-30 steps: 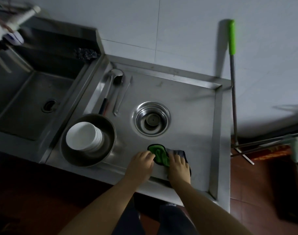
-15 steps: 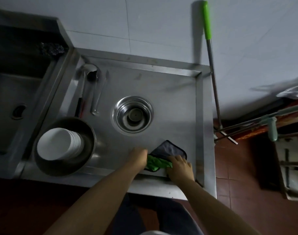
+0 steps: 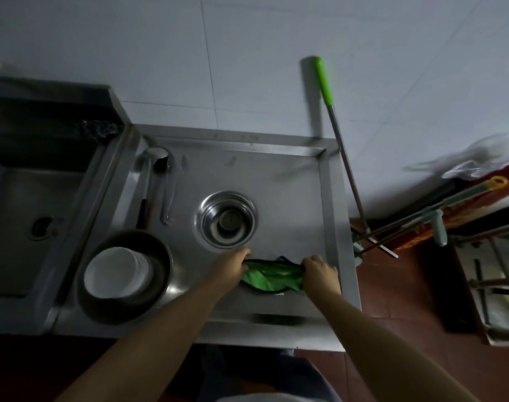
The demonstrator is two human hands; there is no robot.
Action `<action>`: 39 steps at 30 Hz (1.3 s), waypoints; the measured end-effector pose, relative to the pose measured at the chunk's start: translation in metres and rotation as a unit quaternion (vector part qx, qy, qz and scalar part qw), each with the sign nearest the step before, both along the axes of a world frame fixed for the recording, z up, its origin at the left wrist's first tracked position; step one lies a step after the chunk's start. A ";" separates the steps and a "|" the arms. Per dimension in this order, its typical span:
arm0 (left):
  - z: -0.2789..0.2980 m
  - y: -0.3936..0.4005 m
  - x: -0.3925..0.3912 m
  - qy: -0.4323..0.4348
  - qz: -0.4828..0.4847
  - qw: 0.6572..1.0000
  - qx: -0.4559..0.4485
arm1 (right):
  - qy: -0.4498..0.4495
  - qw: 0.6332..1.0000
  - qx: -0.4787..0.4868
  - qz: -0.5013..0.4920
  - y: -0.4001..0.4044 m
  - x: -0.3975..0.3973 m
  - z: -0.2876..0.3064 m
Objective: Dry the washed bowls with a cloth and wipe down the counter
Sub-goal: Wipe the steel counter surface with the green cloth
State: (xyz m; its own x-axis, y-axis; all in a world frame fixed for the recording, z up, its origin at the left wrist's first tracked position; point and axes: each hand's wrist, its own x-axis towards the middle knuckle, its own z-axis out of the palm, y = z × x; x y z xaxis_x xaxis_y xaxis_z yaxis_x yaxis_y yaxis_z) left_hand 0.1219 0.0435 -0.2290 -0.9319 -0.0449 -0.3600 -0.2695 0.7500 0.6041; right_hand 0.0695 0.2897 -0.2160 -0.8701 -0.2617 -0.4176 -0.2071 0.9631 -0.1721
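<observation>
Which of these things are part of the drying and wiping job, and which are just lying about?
In the job:
green cloth, held by left hand and right hand
white bowls
steel counter

Lying about:
ladle
tongs
mop handle

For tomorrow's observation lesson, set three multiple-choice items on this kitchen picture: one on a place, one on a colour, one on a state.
1. Where is the stack of white bowls?
A. inside the dark metal basin
B. in the round drain
C. on the floor

2. What colour is the cloth between the hands?
A. red
B. white
C. green

3. What is the state of the cloth?
A. hanging on the wall
B. held at its ends by the left hand and the right hand
C. folded inside a bowl

Key: 1 A, the basin's rim surrounds the stack; 2 C, its upper side is bright green; 3 B, each hand's grip closes on one end.
</observation>
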 end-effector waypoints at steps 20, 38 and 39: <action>0.112 -0.029 -0.064 0.211 -0.040 0.972 -0.099 | 0.181 0.977 -0.103 -0.036 0.008 -0.081 0.113; -0.035 0.017 0.065 -0.097 -0.110 0.989 -0.017 | -0.123 0.992 0.021 0.012 0.075 0.049 -0.021; -0.033 0.016 0.057 -0.089 -0.082 0.993 -0.010 | -0.116 0.993 0.021 0.008 0.072 0.040 -0.021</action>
